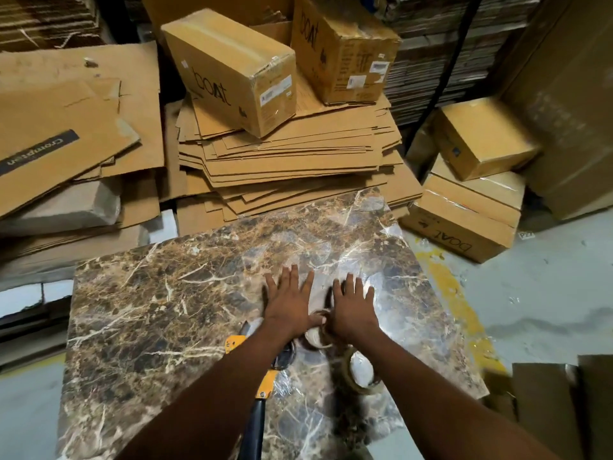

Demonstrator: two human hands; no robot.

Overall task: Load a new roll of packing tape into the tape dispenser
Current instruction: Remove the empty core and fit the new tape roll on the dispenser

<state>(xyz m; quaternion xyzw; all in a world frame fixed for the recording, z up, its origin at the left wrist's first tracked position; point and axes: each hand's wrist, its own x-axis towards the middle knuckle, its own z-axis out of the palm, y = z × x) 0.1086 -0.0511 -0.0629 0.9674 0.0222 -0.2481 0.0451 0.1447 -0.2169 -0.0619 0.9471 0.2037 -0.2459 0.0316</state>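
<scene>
At the far left, flattened cardboard sheets (76,104) lie in loose layers, one with a dark printed strip. Next to them a taller stack of flat cardboard (285,161) carries two sealed boxes, a printed box (232,71) lying tilted and a second box (345,48) behind it.

In front stands the marble-patterned counter (149,310), brown with pale veins and a glossy film over its surface. On it, partly under the left forearm, lies the tape dispenser (257,386), with yellow metal parts and a black handle running toward the near edge (its roller end is mostly hidden by the arm).

The left hand (290,302) is spread flat, palm down, fingers splayed and holding nothing. Between the two hands, just at the thumbs, sits a tape roll (317,335); both thumbs appear to touch its upper rim, though I cannot tell whether either one presses on it. The right hand (353,308) is likewise open and flat, fingers extended over the counter, with no grip closed around anything.

Just nearer and to the right, beside the right forearm, a second tape roll (360,371) of clear tape rests tilted on the counter, close to the first roll but apart from the dispenser.

Further right, on the grey floor (547,293) with its worn yellow stripe, more sealed boxes (471,194) are stacked against a large carton.
</scene>
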